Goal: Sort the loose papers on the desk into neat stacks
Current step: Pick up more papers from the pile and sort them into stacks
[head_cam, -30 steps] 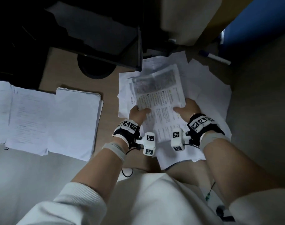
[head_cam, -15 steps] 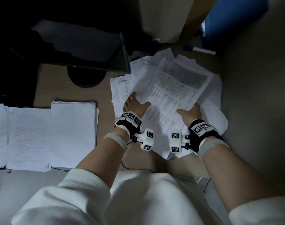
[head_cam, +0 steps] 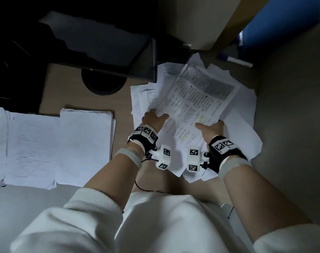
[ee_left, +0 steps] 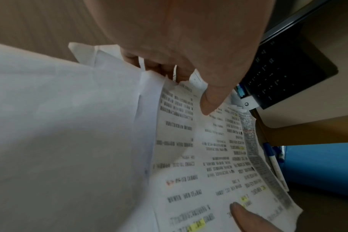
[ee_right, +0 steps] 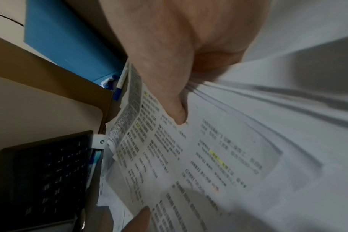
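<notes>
Both hands grip one printed sheet [head_cam: 195, 105] with yellow-highlighted text. Left hand [head_cam: 152, 119] pinches its left edge, thumb on top, fingers beneath. Right hand [head_cam: 213, 129] pinches the right edge the same way. Sheet is tilted, raised over the loose paper pile [head_cam: 241, 121] at desk [head_cam: 64, 88] right. Neat stacks [head_cam: 60, 143] lie at left, well apart. A marker [head_cam: 234, 60] lies beyond the pile.

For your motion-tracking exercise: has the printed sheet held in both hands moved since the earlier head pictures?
Yes. The printed sheet has turned clockwise: its far end now points toward the marker pen instead of the monitor's corner.
</notes>
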The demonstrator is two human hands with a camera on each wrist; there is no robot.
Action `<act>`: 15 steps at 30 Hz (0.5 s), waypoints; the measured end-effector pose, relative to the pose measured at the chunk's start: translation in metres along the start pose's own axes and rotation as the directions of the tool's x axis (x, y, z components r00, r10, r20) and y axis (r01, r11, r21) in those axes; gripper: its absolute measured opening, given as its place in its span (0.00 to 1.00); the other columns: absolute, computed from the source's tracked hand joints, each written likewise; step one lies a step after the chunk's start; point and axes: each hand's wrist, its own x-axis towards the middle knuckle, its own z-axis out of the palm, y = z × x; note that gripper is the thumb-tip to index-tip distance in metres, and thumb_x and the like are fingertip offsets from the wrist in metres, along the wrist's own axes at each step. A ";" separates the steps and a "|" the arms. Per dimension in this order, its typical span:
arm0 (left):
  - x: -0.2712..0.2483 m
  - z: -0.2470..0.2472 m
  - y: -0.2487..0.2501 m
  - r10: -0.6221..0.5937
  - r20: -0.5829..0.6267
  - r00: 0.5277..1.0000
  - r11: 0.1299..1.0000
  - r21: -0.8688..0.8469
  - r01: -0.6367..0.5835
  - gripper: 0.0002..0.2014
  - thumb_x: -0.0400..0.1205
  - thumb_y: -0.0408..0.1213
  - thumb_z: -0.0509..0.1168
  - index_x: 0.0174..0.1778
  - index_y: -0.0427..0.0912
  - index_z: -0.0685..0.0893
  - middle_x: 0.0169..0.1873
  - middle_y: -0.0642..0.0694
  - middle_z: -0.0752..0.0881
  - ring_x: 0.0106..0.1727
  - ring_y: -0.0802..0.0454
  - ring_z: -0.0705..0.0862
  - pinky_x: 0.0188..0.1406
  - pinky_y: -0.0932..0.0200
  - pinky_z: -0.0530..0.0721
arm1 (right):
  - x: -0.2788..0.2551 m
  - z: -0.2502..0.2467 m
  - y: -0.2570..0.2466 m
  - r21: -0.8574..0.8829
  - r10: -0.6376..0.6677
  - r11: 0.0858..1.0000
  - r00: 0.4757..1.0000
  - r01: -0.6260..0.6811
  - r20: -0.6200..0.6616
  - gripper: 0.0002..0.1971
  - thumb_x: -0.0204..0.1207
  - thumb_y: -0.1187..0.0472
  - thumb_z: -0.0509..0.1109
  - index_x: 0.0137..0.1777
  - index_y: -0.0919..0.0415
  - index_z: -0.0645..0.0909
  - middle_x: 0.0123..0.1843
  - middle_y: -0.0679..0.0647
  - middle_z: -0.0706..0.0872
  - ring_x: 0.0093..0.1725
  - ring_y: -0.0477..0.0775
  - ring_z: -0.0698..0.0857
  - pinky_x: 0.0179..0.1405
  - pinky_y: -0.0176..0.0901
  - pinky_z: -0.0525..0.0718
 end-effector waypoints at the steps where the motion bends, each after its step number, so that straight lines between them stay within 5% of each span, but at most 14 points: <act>1: -0.001 0.002 -0.003 0.005 0.018 1.000 0.999 -0.047 -0.005 0.48 0.67 0.64 0.68 0.80 0.39 0.71 0.74 0.39 0.77 0.74 0.38 0.77 0.74 0.43 0.75 | 0.000 -0.002 0.002 -0.006 -0.001 1.000 1.000 0.000 -0.003 0.43 0.73 0.62 0.80 0.82 0.64 0.58 0.74 0.61 0.77 0.70 0.63 0.79 0.62 0.51 0.76; 3: -0.006 0.004 -0.007 0.018 0.039 0.999 0.993 -0.121 -0.013 0.46 0.66 0.63 0.67 0.78 0.39 0.73 0.71 0.42 0.81 0.68 0.41 0.82 0.69 0.49 0.79 | 0.001 -0.008 0.006 -0.012 -0.003 1.000 1.000 0.003 0.004 0.39 0.72 0.65 0.80 0.79 0.65 0.63 0.71 0.61 0.80 0.68 0.62 0.81 0.60 0.48 0.77; 7: -0.017 0.006 -0.011 0.077 0.052 0.996 0.984 -0.162 -0.067 0.22 0.81 0.44 0.69 0.70 0.39 0.81 0.62 0.42 0.86 0.58 0.44 0.85 0.58 0.57 0.80 | 0.001 -0.027 0.017 -0.013 -0.003 1.000 0.999 0.003 0.040 0.32 0.69 0.69 0.81 0.73 0.64 0.75 0.67 0.58 0.85 0.65 0.59 0.84 0.64 0.50 0.81; 12: -0.038 0.019 -0.011 0.130 0.094 0.987 0.978 -0.174 -0.113 0.14 0.82 0.31 0.67 0.63 0.35 0.84 0.53 0.40 0.86 0.52 0.46 0.83 0.55 0.53 0.83 | -0.009 -0.045 0.030 -0.010 0.034 0.999 0.982 -0.033 0.184 0.29 0.67 0.63 0.83 0.69 0.60 0.80 0.65 0.52 0.86 0.64 0.57 0.83 0.61 0.52 0.80; 15: -0.050 0.024 -0.007 0.146 0.094 0.985 0.975 -0.183 -0.127 0.17 0.79 0.25 0.67 0.64 0.33 0.84 0.56 0.38 0.87 0.55 0.43 0.85 0.57 0.52 0.84 | -0.016 -0.052 0.035 -0.050 0.006 0.999 0.984 0.003 0.180 0.19 0.75 0.66 0.76 0.66 0.65 0.82 0.56 0.56 0.88 0.50 0.59 0.85 0.50 0.47 0.82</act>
